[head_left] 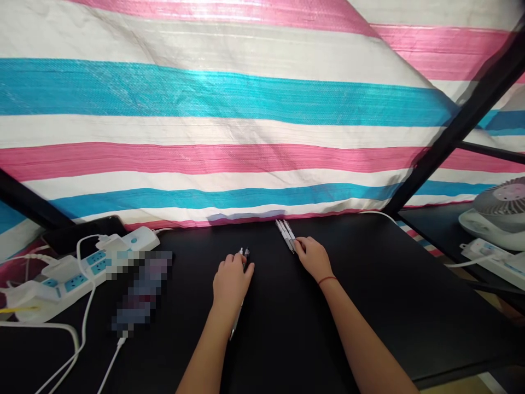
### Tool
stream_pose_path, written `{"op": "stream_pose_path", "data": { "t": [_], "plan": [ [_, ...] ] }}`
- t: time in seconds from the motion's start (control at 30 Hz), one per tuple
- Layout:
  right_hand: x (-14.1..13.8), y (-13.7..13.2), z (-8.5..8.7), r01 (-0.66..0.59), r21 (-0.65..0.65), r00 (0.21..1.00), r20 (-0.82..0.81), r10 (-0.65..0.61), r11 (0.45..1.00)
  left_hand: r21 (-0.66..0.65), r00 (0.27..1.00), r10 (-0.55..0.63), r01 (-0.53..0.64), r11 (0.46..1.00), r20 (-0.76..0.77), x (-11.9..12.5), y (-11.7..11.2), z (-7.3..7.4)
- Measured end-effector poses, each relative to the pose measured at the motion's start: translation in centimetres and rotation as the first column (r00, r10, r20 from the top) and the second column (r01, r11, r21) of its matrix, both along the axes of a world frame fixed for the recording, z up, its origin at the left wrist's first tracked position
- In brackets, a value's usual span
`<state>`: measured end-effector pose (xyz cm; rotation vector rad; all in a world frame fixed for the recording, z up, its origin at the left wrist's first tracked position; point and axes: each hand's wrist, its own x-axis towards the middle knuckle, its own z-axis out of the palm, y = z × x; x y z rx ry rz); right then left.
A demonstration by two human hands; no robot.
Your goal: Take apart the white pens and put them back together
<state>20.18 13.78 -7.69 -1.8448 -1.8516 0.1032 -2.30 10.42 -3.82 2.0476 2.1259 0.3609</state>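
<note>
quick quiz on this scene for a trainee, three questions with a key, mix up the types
1. Fill in the blank: The fan stands near the ____ edge of the view.
2. True or false: The right hand has a red band around its wrist.
3. Multiple choice: Which of these is nearest to the right hand?
(a) the fan
(b) the white pens
(c) a power strip

Key:
1. right
2. True
3. b
</note>
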Motion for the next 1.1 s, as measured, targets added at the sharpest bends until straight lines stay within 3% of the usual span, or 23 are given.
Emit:
{"op": "stream_pose_path", "data": {
  "t": [0.3,0.43,0.5,0.6,0.7,0.8,0.87,1.03,1.1],
  "plan": [
    [-0.5,-0.6,0.2,-0.01,0.094,0.993,-0.114,0.021,0.996,-0.024,0.996,-0.077,0.076,0.997,-0.037,0.5,-0.2,-0.4],
    [-1.6,-1.6,1.3,-0.09,0.162,0.968,-0.218,0.124,0.983,0.068,0.984,-0.121,0.113,0.991,0.133,0.6,-0.3,0.1],
    [-2.4,-2.2,1.9,-0.206,0.148,0.909,-0.338,0.245,0.967,0.09,0.929,-0.158,0.136,0.987,0.335,0.7,-0.3,0.5],
    [-3.9,-3.2,2.7,-0.391,0.097,0.748,-0.545,0.378,0.915,0.079,0.767,-0.217,0.214,0.974,0.604,1.2,-0.4,0.7],
    [-4.8,-3.9,3.2,-0.524,0.105,0.572,-0.692,0.441,0.845,0.035,0.633,-0.203,0.267,0.963,0.747,2.0,-0.6,0.5],
    [-4.7,-3.8,3.2,-0.545,0.099,0.537,-0.721,0.437,0.833,0.003,0.563,-0.169,0.283,0.959,0.809,2.4,-0.6,0.3],
    [-4.1,-3.4,3.0,-0.479,0.104,0.555,-0.733,0.393,0.872,-0.011,0.58,-0.162,0.283,0.959,0.798,2.2,-0.6,0.4],
    [-2.3,-1.9,2.4,-0.165,0.136,0.529,-0.824,0.204,0.977,0.061,0.799,-0.222,0.227,0.972,0.559,1.2,-0.4,0.9],
    [-1.9,-1.7,2.4,-0.124,0.105,0.506,-0.849,0.154,0.987,0.111,0.83,-0.226,0.197,0.974,0.509,1.0,-0.3,0.9]
  ]
}}
